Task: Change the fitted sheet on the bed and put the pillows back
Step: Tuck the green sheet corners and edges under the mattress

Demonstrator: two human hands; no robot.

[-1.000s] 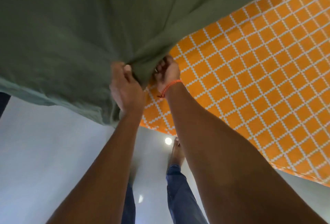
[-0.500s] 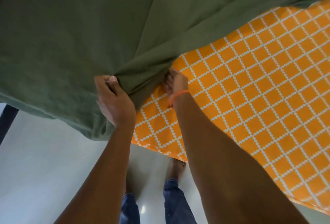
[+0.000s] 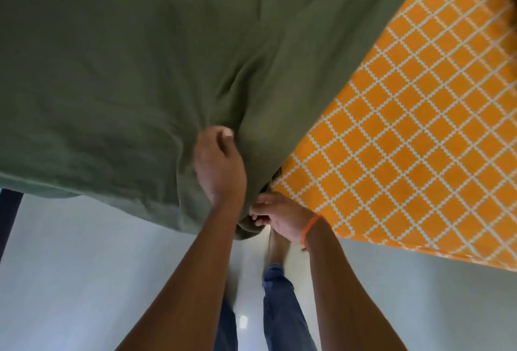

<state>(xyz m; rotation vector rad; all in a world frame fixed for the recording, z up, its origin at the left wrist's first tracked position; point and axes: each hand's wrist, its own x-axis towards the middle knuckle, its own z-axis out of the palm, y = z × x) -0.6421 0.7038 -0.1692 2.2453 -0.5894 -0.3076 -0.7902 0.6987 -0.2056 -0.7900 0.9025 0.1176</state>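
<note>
So both hands are on the green fitted sheet [image 3: 140, 70], which fills the upper left of the frame: left hand [image 3: 218, 166] bunching fabric, right hand [image 3: 282, 217] pinching its hem at the orange checked mattress [image 3: 405, 132] corner. I'd hook that corner under before pulling sideways.

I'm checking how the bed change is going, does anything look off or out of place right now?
Nothing looks damaged or spilled. The green sheet is bunched and wrinkled where the left hand grips it, and the right hand pinches its hanging edge at the bed's side. Much of the orange patterned mattress is uncovered, as expected partway through the job.
</note>
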